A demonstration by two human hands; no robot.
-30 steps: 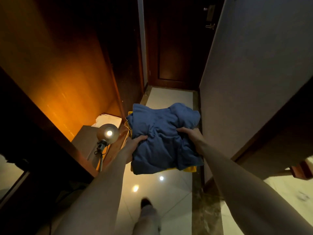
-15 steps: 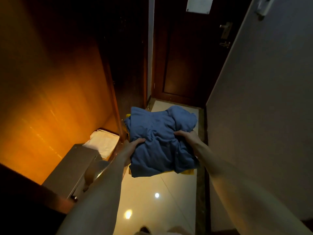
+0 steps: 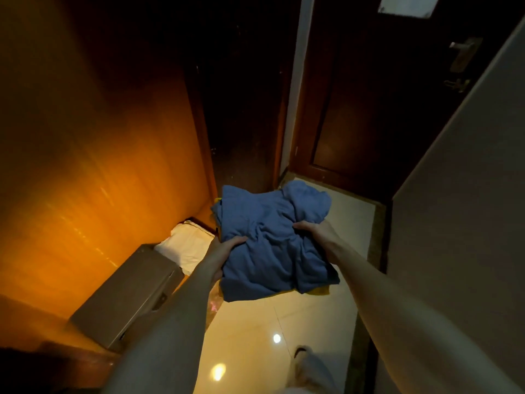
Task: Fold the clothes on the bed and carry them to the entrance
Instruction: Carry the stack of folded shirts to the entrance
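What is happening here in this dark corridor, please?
A person carries a bundle of clothes, blue garment on top, yellow cloth peeking out beneath. The left hand and right hand grip its sides, above the glossy tiled floor. A dark wooden door stands ahead. A grey box lies at left.

A yellow garment (image 3: 319, 291) is mostly hidden under the blue clothes (image 3: 272, 243), which also hide both hands' fingers.

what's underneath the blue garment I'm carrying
A yellow cloth peeks out beneath the blue garment; most of it is covered. Both hands hold the pile.
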